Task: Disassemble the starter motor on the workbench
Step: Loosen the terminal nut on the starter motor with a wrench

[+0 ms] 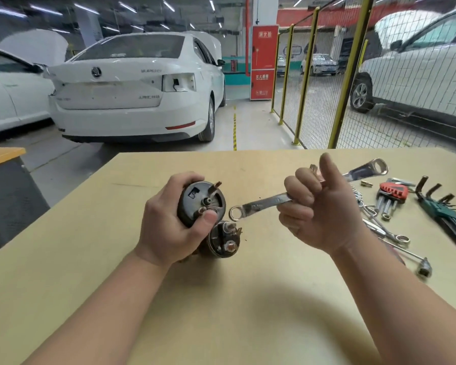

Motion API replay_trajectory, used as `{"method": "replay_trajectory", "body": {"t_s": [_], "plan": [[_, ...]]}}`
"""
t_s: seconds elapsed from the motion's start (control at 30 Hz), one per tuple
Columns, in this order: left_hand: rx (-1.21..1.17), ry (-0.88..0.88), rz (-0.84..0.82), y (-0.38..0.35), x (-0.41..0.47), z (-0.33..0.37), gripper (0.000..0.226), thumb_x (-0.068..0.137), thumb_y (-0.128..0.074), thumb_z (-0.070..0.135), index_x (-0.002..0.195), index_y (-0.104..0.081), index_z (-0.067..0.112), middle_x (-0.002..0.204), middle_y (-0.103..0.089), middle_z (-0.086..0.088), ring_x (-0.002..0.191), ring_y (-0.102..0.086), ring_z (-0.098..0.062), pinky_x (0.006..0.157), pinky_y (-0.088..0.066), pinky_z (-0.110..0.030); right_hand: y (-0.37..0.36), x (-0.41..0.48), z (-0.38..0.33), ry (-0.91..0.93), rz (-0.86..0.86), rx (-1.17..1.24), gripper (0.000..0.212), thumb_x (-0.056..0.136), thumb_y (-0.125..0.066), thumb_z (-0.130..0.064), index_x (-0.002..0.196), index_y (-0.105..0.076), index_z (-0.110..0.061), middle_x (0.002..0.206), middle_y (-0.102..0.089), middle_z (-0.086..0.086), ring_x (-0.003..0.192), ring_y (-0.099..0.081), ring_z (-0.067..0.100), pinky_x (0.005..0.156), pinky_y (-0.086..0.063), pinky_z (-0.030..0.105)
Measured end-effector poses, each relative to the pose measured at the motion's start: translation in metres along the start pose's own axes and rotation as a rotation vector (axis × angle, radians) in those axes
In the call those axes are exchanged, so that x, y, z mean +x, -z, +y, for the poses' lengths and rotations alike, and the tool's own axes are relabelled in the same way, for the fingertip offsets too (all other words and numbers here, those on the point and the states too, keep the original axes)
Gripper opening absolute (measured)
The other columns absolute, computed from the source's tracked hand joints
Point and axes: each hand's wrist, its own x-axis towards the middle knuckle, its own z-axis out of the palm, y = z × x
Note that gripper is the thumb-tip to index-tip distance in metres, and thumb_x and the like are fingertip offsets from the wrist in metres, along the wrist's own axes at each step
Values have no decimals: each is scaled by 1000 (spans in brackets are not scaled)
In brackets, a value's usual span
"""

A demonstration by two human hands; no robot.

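A tan workbench [248, 299] is filling the lower part of the view, and both bare forearms are reaching over it. A white car [132, 85] is sitting on the shop floor beyond the bench's far edge, well apart from either hand, with yellow-framed mesh fencing [327, 83] running off to the right of it.

The starter motor [203, 204] is sitting near the middle of the bench, its dark end cap facing the camera. The left hand [169, 222] is wrapping closed around the larger cylinder, fingers over the top and thumb pressing against the lower edge of the end cap. Just below and to the right of that thumb, the smaller solenoid cylinder [224, 242] is showing its copper-coloured terminals.

The right hand [319, 206] is gripping a ring wrench [263, 205] by its shank, fingers curling shut around it and thumb sticking up. The wrench's ring end is pointing left out of the fist, hanging just beside the end cap; whether it is touching cannot be told.

To the right of that fist, loose tools are lying on the bench: a larger spanner [363, 171] behind the thumb, a red hex-key holder [392, 192], a green hex-key set [445, 209], and a socket tool [423, 268] nearer the camera.
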Motion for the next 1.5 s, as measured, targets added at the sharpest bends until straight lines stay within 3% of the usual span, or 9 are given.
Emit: {"method": "replay_trajectory", "body": {"t_s": [0.2,0.4,0.53,0.67,0.9,1.07,1.27,1.4,1.5], "plan": [[-60,10,-72,-7,16,-11,41,72,-57,40,106,-55,18,89,-62,14,73,-63,-7,65,-49,-15,6,12,3,24,42,-165,51,88,-33,-50,49,-23,-20,46,-31,-3,36,-18,12,42,-28,15],[-91,49,-90,-10,21,-13,42,68,-56,39,105,-56,18,90,-63,14,77,-61,4,69,-47,-13,14,-2,16,121,56,-187,50,90,-32,-46,48,-25,-21,49,-47,-3,33,-40,11,44,-37,18],[-116,82,-56,-7,13,-12,42,67,-55,37,105,-57,21,94,-64,9,85,-62,-1,74,-49,-18,17,-11,24,181,133,-281,51,88,-35,-43,47,-54,-20,66,-66,3,41,-56,16,44,-47,21],[-136,150,-65,-2,4,-13,46,69,-57,42,114,-53,33,111,-56,-7,105,-56,-11,91,-44,-22,18,-18,24,152,163,-393,37,86,-44,-34,75,-75,-18,84,-73,13,53,-67,19,43,-53,23],[-229,379,-101,-1,-11,-9,62,66,-59,79,117,-45,46,113,-62,20,105,-59,4,84,-43,-8,17,-17,22,220,175,-650,48,60,-76,-64,73,-72,-17,49,-58,10,37,-54,28,43,-46,27],[-215,404,-210,-5,-9,-14,73,52,-78,47,111,-37,61,123,-55,11,114,-55,-4,91,-43,-12,11,2,5,176,122,-691,53,53,-80,-64,70,-74,-15,46,-57,11,39,-55,27,44,-47,25],[-263,383,-200,-5,-9,-20,75,53,-82,39,111,-40,60,115,-59,23,109,-59,-2,86,-45,-10,21,1,15,132,134,-555,22,77,-64,-35,74,-74,-16,51,-57,9,37,-54,23,42,-46,24],[-261,372,-218,-6,-5,-19,73,55,-81,39,111,-40,60,111,-58,31,107,-58,4,85,-43,-6,16,-1,32,-70,12,-550,26,72,-66,-37,92,-73,-21,66,-63,9,43,-57,22,46,-49,27],[-265,378,-232,-6,-3,-20,73,55,-81,39,113,-41,57,114,-60,23,108,-60,-2,88,-47,-13,16,4,37,-2,4,-565,18,80,-62,-27,93,-74,-20,73,-66,7,47,-59,22,50,-50,27]]}}
